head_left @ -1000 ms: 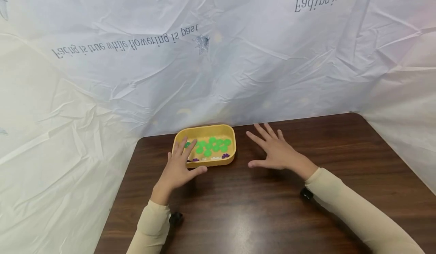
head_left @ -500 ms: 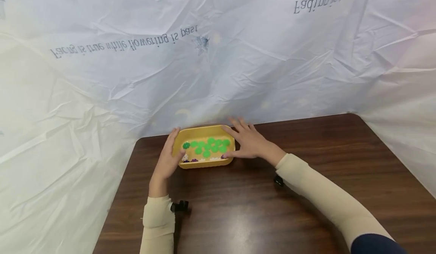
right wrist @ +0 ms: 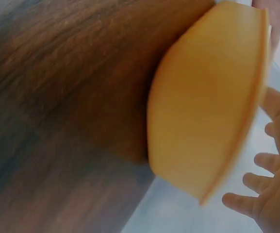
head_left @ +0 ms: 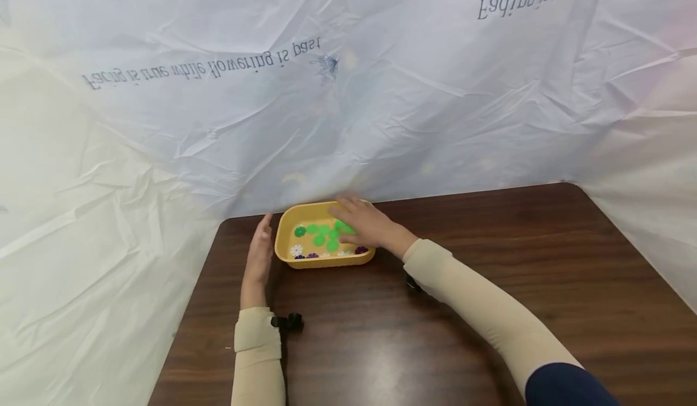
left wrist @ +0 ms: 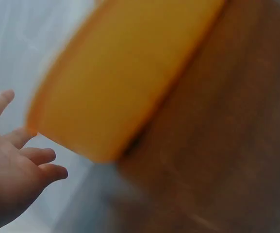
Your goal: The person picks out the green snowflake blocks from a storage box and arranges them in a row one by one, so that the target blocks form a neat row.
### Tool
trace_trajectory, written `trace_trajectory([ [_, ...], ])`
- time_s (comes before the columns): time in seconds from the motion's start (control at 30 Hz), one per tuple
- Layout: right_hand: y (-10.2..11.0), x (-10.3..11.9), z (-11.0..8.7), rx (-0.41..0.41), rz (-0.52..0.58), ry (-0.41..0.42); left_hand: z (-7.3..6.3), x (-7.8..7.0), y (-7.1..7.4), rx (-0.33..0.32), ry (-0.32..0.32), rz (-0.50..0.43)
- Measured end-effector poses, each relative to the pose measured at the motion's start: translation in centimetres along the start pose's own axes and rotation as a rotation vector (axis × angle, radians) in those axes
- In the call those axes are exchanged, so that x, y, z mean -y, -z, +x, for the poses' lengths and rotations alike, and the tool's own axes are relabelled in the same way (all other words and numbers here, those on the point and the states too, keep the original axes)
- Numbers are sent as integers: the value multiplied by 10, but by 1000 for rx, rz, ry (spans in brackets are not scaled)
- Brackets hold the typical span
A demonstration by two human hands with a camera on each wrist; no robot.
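A shallow yellow tray (head_left: 323, 263) stands near the back edge of the brown table, with flower-shaped pieces in it. Bright green pieces (head_left: 319, 239) fill its middle; a dark green one (head_left: 300, 231), a white one (head_left: 296, 250) and purple ones (head_left: 313, 255) lie at the left and front. My left hand (head_left: 258, 258) is upright just left of the tray, fingers extended and holding nothing. Over the tray's right part hovers my right hand (head_left: 366, 223), fingers spread, hiding some pieces. In the right wrist view, the right hand (right wrist: 278, 179) shows beyond the tray's rim, its fingers apart.
The wood-grain table (head_left: 435, 309) spreads toward me and to the right. Behind it and at both sides hangs a pale wrinkled cloth (head_left: 348, 127) with printed lettering, close to the tray's back side. Each wrist wears a small black camera (head_left: 288, 322).
My left hand has moved from over the tray's left end to outside it. My right hand has come left from the bare table to above the tray. The tray has barely moved.
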State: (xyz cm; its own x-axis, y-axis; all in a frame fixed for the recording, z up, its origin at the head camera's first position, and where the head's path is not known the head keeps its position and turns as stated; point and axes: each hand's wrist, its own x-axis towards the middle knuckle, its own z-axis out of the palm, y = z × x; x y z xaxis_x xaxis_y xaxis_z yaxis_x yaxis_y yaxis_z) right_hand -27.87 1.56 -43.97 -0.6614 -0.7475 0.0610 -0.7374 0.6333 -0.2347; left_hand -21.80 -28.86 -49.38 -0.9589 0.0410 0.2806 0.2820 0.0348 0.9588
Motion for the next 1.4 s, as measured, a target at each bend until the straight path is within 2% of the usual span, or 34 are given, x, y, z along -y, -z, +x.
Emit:
trace_trajectory([
  [0.07,-5,0,5,33,-17,1,1,8,-5,1,42,-22],
  [0.17,-13,1,13,82,-71,7,3,18,-12,1,70,-70],
  [0.27,-18,4,20,113,-103,31,4,26,-16,-30,95,-138],
  [0.33,-21,7,25,117,-104,56,4,29,-17,-56,119,-152],
  [0.43,-23,11,31,103,-70,91,4,29,-17,-81,166,-124],
  [0.6,-23,15,35,88,-9,100,7,25,-18,-98,244,-1],
  [0.7,-28,16,36,95,13,87,7,24,-18,-126,272,19],
  [0.83,-37,16,34,127,50,69,1,23,-19,-159,314,23],
  [0.97,-40,17,33,138,45,92,-4,24,-19,-191,315,25],
  [1.07,-39,19,34,137,17,124,-3,26,-18,-209,304,28],
  [1.3,-38,20,37,182,-39,153,-1,27,-21,-249,329,19],
  [1.33,-38,19,37,183,-28,151,-2,27,-22,-254,326,16],
  [1.4,-37,15,38,161,66,124,-2,28,-23,-266,321,18],
])
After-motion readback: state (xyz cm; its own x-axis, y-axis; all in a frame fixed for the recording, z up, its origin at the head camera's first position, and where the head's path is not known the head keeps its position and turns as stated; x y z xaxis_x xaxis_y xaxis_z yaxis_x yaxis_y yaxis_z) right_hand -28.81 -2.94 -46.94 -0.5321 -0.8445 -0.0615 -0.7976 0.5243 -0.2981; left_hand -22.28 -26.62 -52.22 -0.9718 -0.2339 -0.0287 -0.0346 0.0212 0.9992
